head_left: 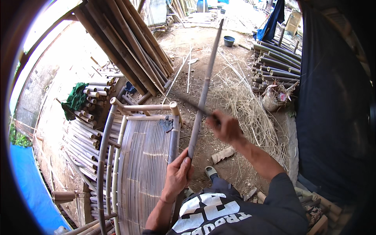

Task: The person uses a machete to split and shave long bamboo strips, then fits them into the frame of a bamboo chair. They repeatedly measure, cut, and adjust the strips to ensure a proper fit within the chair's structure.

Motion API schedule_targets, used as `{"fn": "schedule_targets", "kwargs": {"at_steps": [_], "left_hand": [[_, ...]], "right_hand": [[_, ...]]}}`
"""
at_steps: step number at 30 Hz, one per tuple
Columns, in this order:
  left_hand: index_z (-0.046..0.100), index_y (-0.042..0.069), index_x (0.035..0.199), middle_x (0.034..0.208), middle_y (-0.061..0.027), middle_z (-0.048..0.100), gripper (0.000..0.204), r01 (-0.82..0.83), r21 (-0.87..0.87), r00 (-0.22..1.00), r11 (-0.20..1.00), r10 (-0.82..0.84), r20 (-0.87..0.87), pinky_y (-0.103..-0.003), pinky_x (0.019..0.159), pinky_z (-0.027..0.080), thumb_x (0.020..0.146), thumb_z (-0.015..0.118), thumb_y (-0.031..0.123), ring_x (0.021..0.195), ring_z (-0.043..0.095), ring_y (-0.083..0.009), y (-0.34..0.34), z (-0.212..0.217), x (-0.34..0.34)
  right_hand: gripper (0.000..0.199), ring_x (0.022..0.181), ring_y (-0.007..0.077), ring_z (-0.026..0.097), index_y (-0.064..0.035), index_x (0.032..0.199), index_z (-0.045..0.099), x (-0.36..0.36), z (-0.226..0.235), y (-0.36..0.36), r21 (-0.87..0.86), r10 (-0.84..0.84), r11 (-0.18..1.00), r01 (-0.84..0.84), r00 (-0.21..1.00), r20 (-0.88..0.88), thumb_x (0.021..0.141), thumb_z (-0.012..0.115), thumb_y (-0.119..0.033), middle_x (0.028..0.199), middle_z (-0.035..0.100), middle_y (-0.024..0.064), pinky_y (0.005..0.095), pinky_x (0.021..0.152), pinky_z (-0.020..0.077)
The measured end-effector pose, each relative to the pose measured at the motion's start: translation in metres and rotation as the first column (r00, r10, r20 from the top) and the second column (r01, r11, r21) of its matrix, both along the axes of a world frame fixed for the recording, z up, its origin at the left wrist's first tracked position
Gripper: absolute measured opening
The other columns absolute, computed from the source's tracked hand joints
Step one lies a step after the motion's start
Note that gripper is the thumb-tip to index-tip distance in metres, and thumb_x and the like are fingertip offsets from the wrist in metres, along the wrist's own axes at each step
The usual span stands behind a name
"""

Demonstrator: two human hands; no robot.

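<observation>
A long, narrow piece of bamboo (pixel 205 88) slants up and away in front of me. My left hand (pixel 178 174) is closed round its near end, beside the bamboo bench. My right hand (pixel 226 127) grips the handle of a long-bladed knife (pixel 192 105), just right of the bamboo. The dark blade crosses the piece about halfway along and points to the far left. Its tip is blurred, and I cannot tell whether the edge touches the bamboo.
A bamboo bench (pixel 143 156) with a grey rag (pixel 166 124) stands at my left. Thick bamboo poles (pixel 125 43) lean behind it. Cut poles (pixel 276 64) are stacked at the far right, near a dark bucket (pixel 229 40). Shavings (pixel 246 102) and a bamboo offcut (pixel 223 155) litter the ground.
</observation>
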State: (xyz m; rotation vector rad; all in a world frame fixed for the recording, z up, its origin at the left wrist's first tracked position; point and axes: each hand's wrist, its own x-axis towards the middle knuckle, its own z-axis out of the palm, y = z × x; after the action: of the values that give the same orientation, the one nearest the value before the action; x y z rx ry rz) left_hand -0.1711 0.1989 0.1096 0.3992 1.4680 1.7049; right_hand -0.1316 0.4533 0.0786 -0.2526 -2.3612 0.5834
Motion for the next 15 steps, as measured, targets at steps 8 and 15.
{"fn": "schedule_targets", "kwargs": {"at_steps": [8, 15], "left_hand": [[0.047, 0.003, 0.146, 0.066, 0.0057, 0.046, 0.042, -0.015, 0.058, 1.000, 0.998, 0.016, -0.020, -0.019, 0.044, 0.029, 0.106, 0.049, 0.018, 0.050, 0.037, -0.0020, -0.022, -0.004, 0.015], [0.046, 0.002, 0.146, 0.066, 0.0061, 0.044, 0.043, 0.000, 0.003, 1.000, 1.000, 0.000, 0.019, -0.019, 0.044, 0.028, 0.106, 0.049, 0.017, 0.051, 0.037, -0.0018, -0.032, 0.006, 0.028]], "right_hand": [[0.056, 0.043, 0.0148, 0.054, -0.0107, 0.085, 0.054, 0.010, -0.006, 0.008, 0.009, 0.109, 0.994, -0.109, 0.994, 0.030, 0.098, 0.044, -0.064, 0.059, 0.056, 0.0021, 0.0379, 0.040, 0.0505], [0.047, 0.040, 0.0072, 0.043, -0.0115, 0.089, 0.055, 0.008, -0.007, 0.024, 0.297, 0.189, 0.944, -0.144, 0.974, -0.127, 0.100, 0.047, -0.057, 0.054, 0.048, -0.0005, 0.0326, 0.033, 0.0443]]}}
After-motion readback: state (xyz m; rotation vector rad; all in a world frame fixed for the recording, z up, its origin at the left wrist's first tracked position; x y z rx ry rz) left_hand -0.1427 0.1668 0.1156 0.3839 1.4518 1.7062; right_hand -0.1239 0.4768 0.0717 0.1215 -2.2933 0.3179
